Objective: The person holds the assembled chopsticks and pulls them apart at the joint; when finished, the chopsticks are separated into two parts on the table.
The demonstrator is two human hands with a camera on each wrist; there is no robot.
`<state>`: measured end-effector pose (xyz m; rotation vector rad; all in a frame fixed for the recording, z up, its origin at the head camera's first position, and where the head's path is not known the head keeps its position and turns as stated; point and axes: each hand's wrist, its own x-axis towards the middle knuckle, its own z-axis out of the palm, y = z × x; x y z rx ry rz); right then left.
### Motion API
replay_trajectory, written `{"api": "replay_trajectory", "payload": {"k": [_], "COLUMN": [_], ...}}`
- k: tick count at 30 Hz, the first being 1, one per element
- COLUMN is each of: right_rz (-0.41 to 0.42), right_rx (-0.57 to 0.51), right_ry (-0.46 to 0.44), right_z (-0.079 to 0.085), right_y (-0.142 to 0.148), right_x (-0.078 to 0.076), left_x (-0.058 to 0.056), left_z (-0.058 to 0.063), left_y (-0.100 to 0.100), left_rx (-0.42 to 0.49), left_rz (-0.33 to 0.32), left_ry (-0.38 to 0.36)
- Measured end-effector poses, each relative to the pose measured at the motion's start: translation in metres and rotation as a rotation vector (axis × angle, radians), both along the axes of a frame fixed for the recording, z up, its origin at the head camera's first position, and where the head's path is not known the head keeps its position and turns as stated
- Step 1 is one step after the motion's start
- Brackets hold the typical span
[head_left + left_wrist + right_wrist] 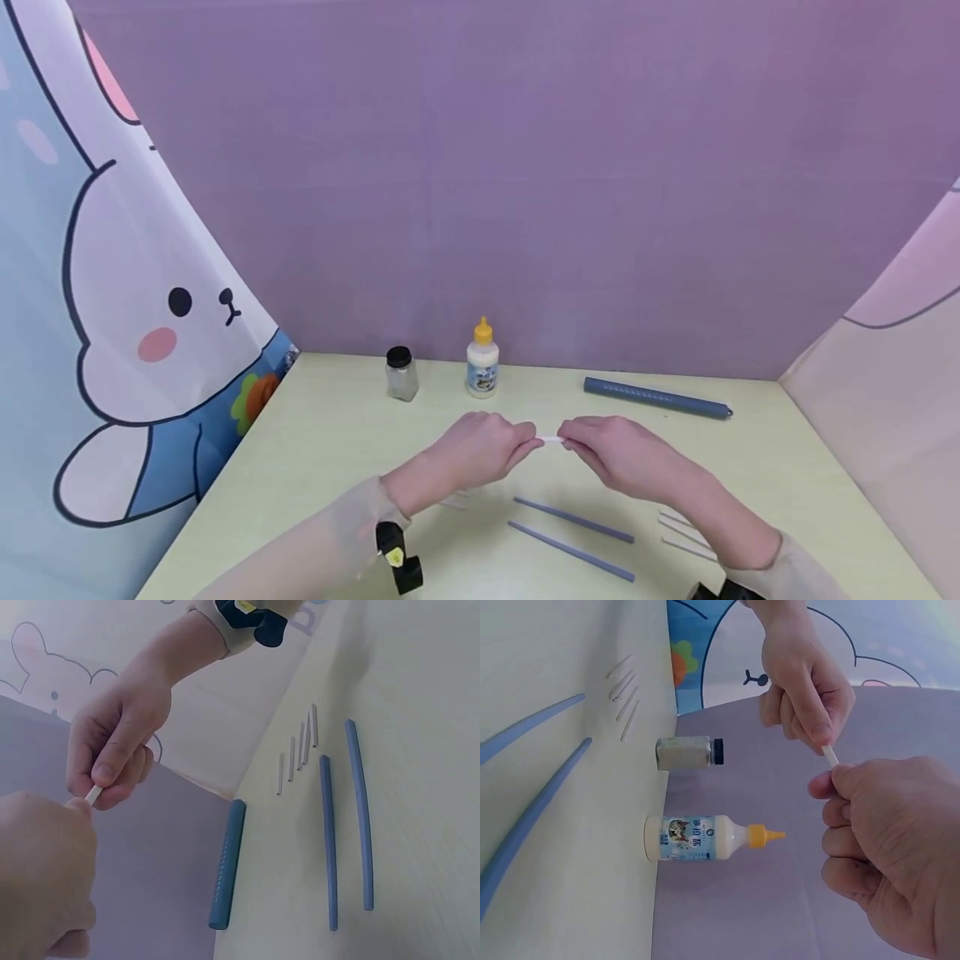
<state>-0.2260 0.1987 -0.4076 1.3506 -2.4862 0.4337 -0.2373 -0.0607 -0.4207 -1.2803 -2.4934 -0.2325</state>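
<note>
A short, thin white stick [551, 439] is held up over the table between my two hands. My left hand [480, 450] pinches one end between thumb and fingers. The other end is pinched by my right hand [630, 458], so only the middle part of the stick [829, 755] shows between the fingertips. In the left wrist view the thumb of the right hand [124, 742] presses on the stick's end, with the other fingers curled beneath. Below the hands, two long blue sticks [573, 521] lie side by side on the table.
Several thin white sticks [301, 746] lie by the right forearm, and more white sticks [628, 701] lie by the left. Toward the back stand a black-lidded jar [402, 379] and a yellow-capped glue bottle [482, 371]. A thick dark-blue tube [656, 397] lies back right.
</note>
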Motion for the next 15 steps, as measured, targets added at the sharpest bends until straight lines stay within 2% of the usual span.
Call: {"api": "replay_trajectory", "payload": {"k": [6,15], "right_rz": [0.03,0.001], "right_rx": [0.016,0.009], "right_ry": [0.032,-0.024], "right_z": [0.0021,0.0037], "right_y": [-0.0003,-0.0046], "right_x": [-0.0013,0.0051], "left_x": [0.0005,0.0063], "left_z": [0.0005,-0.0047], "left_y": [-0.0041,-0.0011], "left_rx": [-0.006,0.014], "left_rz": [-0.014,0.007], "left_ry": [0.027,-0.045]}}
